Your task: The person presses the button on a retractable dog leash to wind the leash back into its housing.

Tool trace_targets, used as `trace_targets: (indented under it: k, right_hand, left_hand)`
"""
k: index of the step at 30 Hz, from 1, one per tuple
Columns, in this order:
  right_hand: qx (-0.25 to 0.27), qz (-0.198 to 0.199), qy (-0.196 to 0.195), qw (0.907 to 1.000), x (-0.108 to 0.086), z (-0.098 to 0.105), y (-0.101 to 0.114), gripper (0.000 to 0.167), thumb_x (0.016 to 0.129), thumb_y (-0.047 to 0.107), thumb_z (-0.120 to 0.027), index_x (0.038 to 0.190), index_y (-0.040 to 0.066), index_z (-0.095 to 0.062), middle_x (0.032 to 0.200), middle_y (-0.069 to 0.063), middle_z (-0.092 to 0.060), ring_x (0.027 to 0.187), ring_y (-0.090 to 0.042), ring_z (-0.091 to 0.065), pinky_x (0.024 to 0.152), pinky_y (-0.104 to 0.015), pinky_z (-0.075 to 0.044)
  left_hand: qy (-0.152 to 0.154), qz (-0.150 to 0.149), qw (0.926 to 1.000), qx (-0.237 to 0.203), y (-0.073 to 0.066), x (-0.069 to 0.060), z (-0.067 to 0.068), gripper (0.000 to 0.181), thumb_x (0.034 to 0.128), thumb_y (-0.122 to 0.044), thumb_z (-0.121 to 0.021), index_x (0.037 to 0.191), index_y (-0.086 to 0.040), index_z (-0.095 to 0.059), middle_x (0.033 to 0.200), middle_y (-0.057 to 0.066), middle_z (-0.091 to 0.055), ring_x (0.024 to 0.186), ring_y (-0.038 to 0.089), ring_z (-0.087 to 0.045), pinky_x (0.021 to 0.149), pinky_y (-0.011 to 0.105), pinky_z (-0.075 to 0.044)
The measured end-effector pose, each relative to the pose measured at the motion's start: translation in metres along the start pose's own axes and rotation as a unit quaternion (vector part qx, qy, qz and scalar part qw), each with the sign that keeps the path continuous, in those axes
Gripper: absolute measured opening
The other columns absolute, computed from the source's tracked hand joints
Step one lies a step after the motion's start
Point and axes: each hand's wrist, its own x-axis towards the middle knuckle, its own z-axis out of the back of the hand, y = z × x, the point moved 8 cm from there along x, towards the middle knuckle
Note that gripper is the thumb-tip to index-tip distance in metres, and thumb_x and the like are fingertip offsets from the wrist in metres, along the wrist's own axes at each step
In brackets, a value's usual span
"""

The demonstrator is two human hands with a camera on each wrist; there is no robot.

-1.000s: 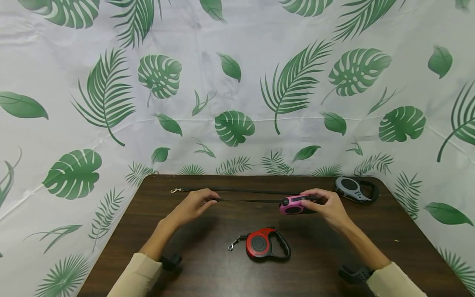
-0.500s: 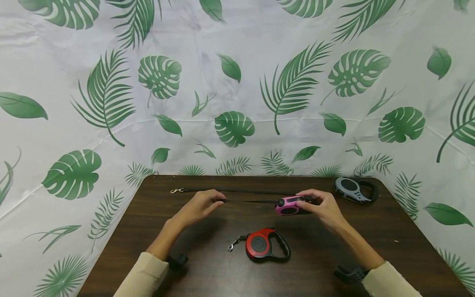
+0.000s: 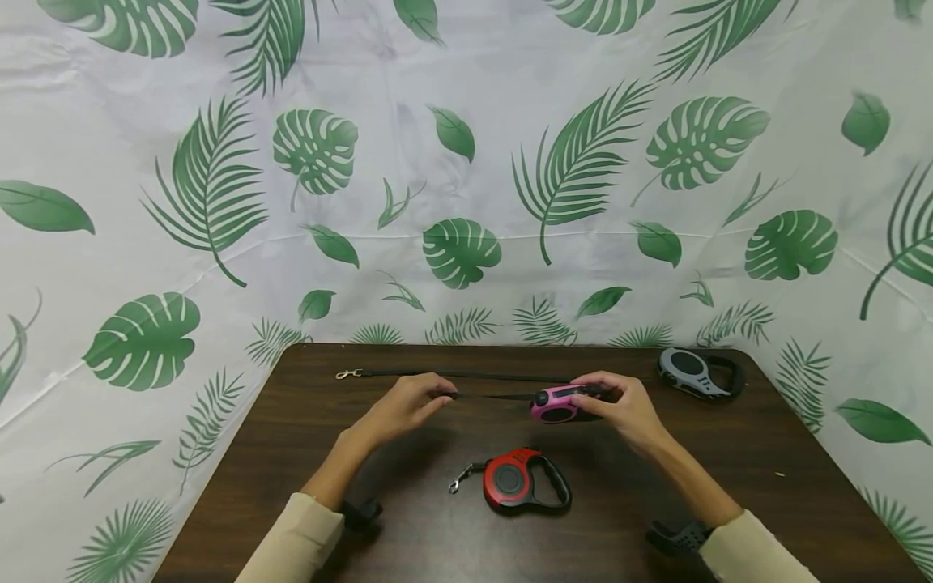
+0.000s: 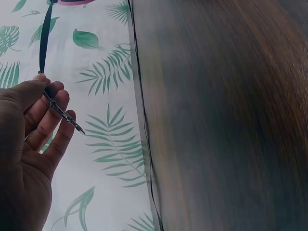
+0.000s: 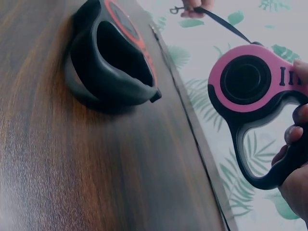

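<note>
My right hand (image 3: 619, 405) grips the black handle of a pink and black retractable dog leash (image 5: 246, 79), held above the table. A flat black strap (image 4: 44, 41) runs from its casing to my left hand (image 3: 411, 405). There the thumb and fingers pinch the strap's end, and a metal clip (image 4: 65, 115) sticks out past the fingers. Below and between the hands, a red and black retractable leash (image 3: 509, 479) lies on the table, its short strap and silver clip (image 3: 461, 479) pointing left.
At the table's (image 3: 605, 542) back right corner lies a grey retractable leash (image 3: 688, 370). A thin black strap (image 3: 474, 375) with a gold-coloured clip (image 3: 348, 374) stretches along the back edge; its right part passes behind my right hand. A leaf-patterned cloth (image 3: 466, 186) hangs behind the table.
My left hand has moved right and my right hand, with the pink leash, has moved left. The strap between them is shorter. The red and grey leashes have stayed put.
</note>
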Motion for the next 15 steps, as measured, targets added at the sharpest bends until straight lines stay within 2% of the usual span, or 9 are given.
trace_targets:
  k: [5,12,15]
  right_hand:
    - [0.0,0.006,0.004,1.0,0.002,-0.005,0.0,0.025,0.094,0.009,-0.082,0.116,0.001,-0.076,0.097,-0.008,-0.077,0.083,-0.016,-0.068,0.069,-0.031,-0.061]
    - [-0.015,0.0,0.008,0.9999,0.005,-0.013,0.001,0.025,0.093,0.013,-0.084,0.116,0.004,-0.078,0.096,-0.008,-0.076,0.083,-0.017,-0.067,0.069,-0.034,-0.061]
    - [-0.012,-0.005,0.009,0.9999,0.005,-0.016,0.0,0.025,0.093,0.013,-0.084,0.115,0.005,-0.078,0.096,-0.008,-0.076,0.083,-0.018,-0.067,0.069,-0.035,-0.061]
  left_hand:
    - [-0.009,-0.021,0.9997,-0.009,-0.004,0.004,-0.004,0.016,0.0959,0.006,-0.073,0.112,0.005,-0.071,0.105,0.015,-0.076,0.092,0.024,-0.075,0.08,0.039,-0.064]
    - [0.002,-0.006,0.9999,-0.012,-0.003,0.007,-0.013,0.015,0.0969,0.003,-0.074,0.112,0.002,-0.072,0.104,0.012,-0.076,0.091,0.019,-0.074,0.08,0.031,-0.063]
    - [0.005,-0.005,0.9998,-0.016,-0.005,0.009,-0.016,0.015,0.0974,0.003,-0.073,0.112,0.002,-0.072,0.105,0.012,-0.077,0.092,0.02,-0.074,0.082,0.031,-0.063]
